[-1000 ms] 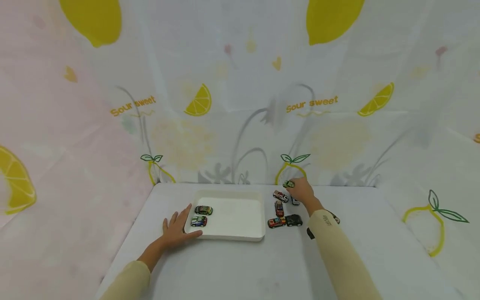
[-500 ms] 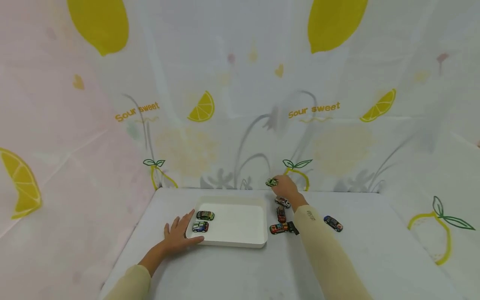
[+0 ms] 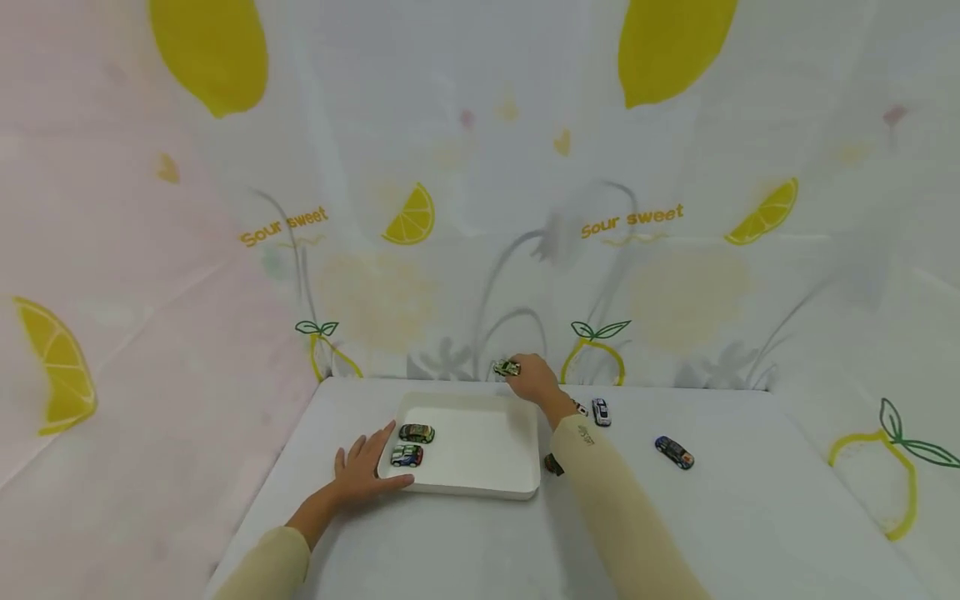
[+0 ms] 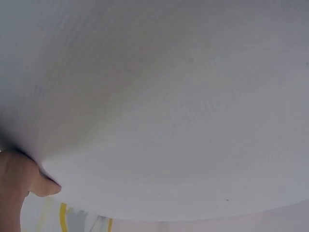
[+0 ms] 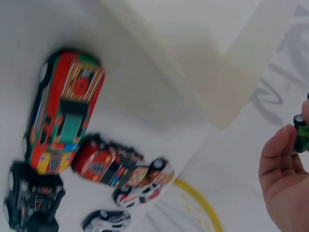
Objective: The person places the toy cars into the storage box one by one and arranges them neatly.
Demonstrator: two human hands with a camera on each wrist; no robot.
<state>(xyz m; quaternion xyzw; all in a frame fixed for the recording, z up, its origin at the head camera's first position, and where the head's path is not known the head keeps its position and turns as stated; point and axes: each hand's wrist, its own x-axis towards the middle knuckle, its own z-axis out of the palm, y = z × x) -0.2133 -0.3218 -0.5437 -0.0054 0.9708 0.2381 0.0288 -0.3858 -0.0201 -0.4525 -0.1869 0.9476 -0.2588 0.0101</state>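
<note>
My right hand [image 3: 537,381] pinches a green toy car [image 3: 507,367] in the air above the far right part of a white tray [image 3: 472,450]. In the right wrist view only part of that green car shows, between thumb and fingers at the right edge. Spread fingers of my left hand [image 3: 360,477] rest along the tray's left side, with the thumb at its front edge. Inside the tray, at the left, a yellow-green patterned toy car [image 3: 417,432] stands behind a white, green and blue toy car [image 3: 407,455].
Right of the tray are a red-orange toy car [image 5: 70,106], a red one [image 5: 108,164], a black one [image 5: 36,195], a white-and-red one [image 5: 142,192] and a white one [image 3: 601,412]. A dark blue toy car [image 3: 674,452] lies farther right. Lemon-printed cloth stands behind the table.
My right hand has carried the green toy car leftward, from above the loose cars to over the tray. The left hand stays at the tray's edge. The head view has shifted slightly.
</note>
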